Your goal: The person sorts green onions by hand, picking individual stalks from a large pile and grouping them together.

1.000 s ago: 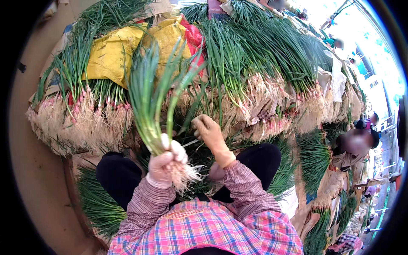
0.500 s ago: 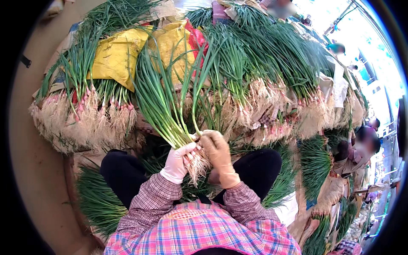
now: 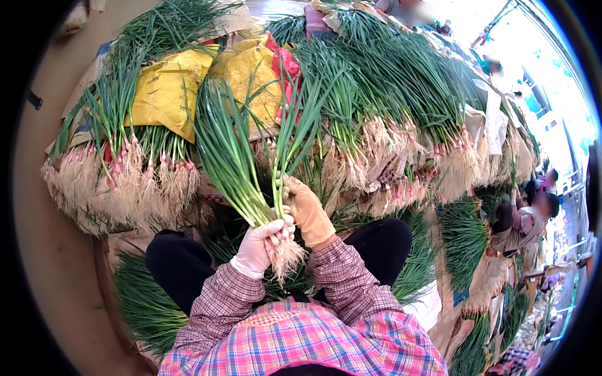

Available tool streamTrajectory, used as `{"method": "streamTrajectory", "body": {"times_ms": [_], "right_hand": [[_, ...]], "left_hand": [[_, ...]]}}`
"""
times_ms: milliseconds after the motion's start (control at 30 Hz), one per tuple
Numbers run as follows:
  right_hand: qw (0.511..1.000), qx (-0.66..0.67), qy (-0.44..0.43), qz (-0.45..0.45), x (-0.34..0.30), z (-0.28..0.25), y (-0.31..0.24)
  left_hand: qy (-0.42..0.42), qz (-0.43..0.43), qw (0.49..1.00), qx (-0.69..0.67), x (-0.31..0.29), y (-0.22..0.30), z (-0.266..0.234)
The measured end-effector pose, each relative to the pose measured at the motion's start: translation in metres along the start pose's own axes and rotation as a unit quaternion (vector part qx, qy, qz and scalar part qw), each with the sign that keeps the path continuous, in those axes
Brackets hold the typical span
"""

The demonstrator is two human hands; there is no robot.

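In front of my lap I hold an upright bunch of spring onions point(image 3: 233, 164), long green leaves pointing away and pale hairy roots point(image 3: 288, 258) hanging toward me. My left hand point(image 3: 258, 243), in a thin white glove, is closed round the bunch just above the roots, by the pinkish bulbs. My right hand point(image 3: 307, 210), in a tan rubber glove, is beside the bunch's right edge, a little above the left hand. Its fingers curl against a few stalks there; the fingertips are partly hidden.
Spring onions point(image 3: 401, 69) with bulbs and roots toward me are heaped ahead. Yellow sacks point(image 3: 164, 94) and a red one point(image 3: 285, 59) lie among them. More onion leaves point(image 3: 143, 301) lie beside my left knee, others point(image 3: 463, 241) at the right. A co-worker point(image 3: 523, 222) sits at far right.
My right hand has moved slightly up along the right-hand stalks, which now stand closer to the bunch. The left hand keeps its hold.
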State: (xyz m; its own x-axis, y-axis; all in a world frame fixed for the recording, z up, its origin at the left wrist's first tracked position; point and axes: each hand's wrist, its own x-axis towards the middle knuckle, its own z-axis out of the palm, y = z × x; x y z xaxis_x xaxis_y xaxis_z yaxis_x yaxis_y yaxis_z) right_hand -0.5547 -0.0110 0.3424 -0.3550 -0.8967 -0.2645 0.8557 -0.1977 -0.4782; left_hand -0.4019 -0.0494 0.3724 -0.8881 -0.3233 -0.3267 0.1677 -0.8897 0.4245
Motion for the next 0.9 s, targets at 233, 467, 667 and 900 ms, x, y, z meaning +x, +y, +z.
{"method": "streamTrajectory", "body": {"times_ms": [233, 467, 667, 900], "right_hand": [[0.994, -0.010, 0.007, -0.107, 0.022, -0.008, -0.014], [0.192, -0.843, 0.405, -0.298, -0.012, -0.037, -0.092], [0.902, -0.334, 0.110, -0.249, -0.043, 0.036, -0.175], [0.895, -0.417, 0.110, -0.111, -0.038, 0.006, -0.077]], "left_hand": [[-0.282, 0.074, 0.943, -0.159, -0.008, 0.009, -0.001], [-0.086, 0.150, 0.977, -0.126, -0.001, 0.026, 0.005], [-0.191, 0.168, 0.952, -0.170, 0.005, 0.016, -0.001], [0.002, 0.124, 0.991, 0.059, 0.017, 0.006, 0.013]]}}
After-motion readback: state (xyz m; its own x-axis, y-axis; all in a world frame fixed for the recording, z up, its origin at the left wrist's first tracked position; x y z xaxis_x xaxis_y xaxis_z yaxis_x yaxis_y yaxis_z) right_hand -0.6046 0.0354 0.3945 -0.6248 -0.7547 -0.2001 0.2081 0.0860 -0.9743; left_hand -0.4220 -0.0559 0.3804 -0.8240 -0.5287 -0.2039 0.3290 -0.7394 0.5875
